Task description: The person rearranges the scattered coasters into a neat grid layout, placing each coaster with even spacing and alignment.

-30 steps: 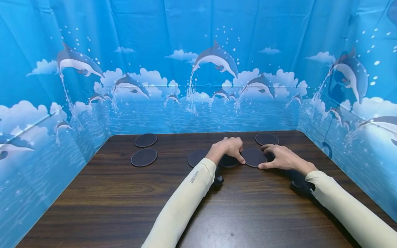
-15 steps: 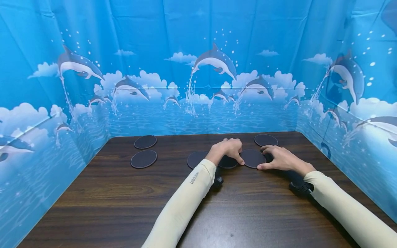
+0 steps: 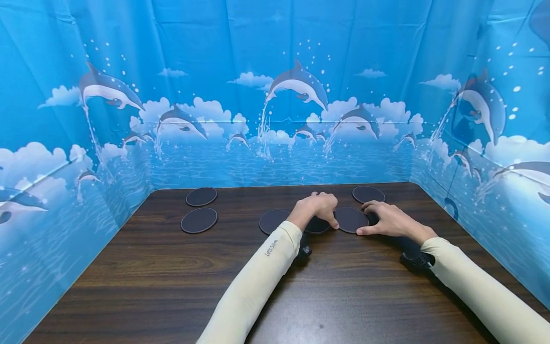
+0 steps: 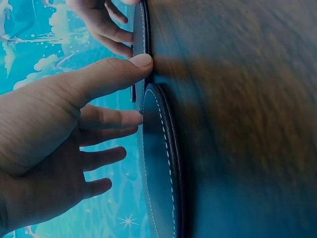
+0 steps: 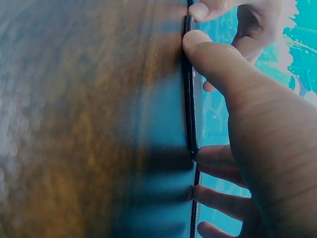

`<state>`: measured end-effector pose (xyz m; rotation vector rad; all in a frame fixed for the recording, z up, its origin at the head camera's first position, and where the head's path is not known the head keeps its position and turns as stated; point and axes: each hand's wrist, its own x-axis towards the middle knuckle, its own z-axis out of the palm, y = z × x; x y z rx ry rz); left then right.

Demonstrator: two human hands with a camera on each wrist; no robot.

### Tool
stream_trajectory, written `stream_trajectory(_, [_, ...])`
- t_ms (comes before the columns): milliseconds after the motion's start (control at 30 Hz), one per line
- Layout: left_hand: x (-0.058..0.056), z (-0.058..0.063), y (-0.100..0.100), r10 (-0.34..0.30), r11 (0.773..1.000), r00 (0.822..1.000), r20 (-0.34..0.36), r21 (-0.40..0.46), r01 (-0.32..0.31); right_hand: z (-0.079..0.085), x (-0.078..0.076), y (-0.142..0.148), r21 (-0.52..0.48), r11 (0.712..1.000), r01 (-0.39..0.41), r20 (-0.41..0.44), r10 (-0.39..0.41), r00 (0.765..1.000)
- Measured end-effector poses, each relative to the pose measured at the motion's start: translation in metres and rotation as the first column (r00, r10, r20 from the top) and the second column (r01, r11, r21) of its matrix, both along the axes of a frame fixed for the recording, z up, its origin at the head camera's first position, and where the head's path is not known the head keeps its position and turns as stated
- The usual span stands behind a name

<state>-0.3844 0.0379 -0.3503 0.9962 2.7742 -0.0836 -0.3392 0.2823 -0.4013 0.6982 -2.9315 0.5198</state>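
Note:
A dark round coaster (image 3: pixel 351 220) with a stitched rim lies flat on the table between the two hands. My left hand (image 3: pixel 319 209) reaches over a neighbouring coaster (image 3: pixel 316 225), partly covering it. Its thumb and index finger pinch the left edge of the middle coaster, right where the two rims meet. From the right, my right hand (image 3: pixel 391 220) spans the same coaster, thumb on the near rim and index finger at the far rim. In the right wrist view, the coaster's black edge (image 5: pixel 188 99) shows between that thumb and index finger.
One more coaster (image 3: pixel 272 221) continues the row leftward, partly behind the left forearm. Another coaster (image 3: pixel 368 194) lies behind the right hand. Two coasters, a front one (image 3: pixel 199 220) and a back one (image 3: pixel 202 196), lie far left. A dolphin-print curtain (image 3: pixel 215 95) encloses the brown table (image 3: pixel 150 277).
The head view has tilted slightly, shifting the scene a little. My left hand has edged very slightly; the right hand keeps its place at the coaster.

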Motion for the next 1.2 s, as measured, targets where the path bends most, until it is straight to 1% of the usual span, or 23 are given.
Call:
stream_trajectory(400, [-0.002, -0.006, -0.002, 0.021, 1.000, 0.999, 0.025, -0.001, -0.021, -0.003, 0.001, -0.001, 0.000, 1.000, 0.003, 0.009, -0.003, 1.000])
stream_trajectory(567, [-0.002, -0.003, -0.006, 0.036, 0.999, 0.999, 0.038, 0.010, -0.036, -0.001, -0.003, -0.001, -0.017, 1.000, -0.005, 0.004, 0.005, 1.000])
stream_trajectory(733, [-0.001, 0.000, -0.005, 0.023, 1.000, 0.996, 0.087, -0.016, -0.021, 0.000, -0.005, 0.006, -0.019, 1.000, -0.020, -0.025, 0.020, 0.999])
stream_trajectory(833, [-0.001, 0.002, -0.003, 0.031, 0.999, 0.995, 0.097, -0.036, -0.027, 0.002, -0.006, 0.013, -0.027, 0.999, -0.026, -0.054, 0.024, 0.998])
stream_trajectory(900, [-0.001, 0.003, 0.000, 0.028, 0.999, 0.997, 0.077, -0.046, -0.025, 0.004, -0.007, 0.018, -0.040, 0.999, -0.014, -0.059, 0.012, 0.998])
stream_trajectory(1033, [-0.002, 0.003, 0.004, 0.023, 0.998, 0.999, 0.032, -0.057, -0.021, 0.007, -0.009, 0.027, -0.053, 0.998, 0.014, -0.038, -0.016, 0.999])
stream_trajectory(1200, [-0.003, -0.001, 0.009, 0.023, 0.999, 1.000, -0.018, -0.039, -0.024, 0.007, -0.011, 0.035, -0.062, 0.998, 0.032, -0.015, -0.033, 0.999])
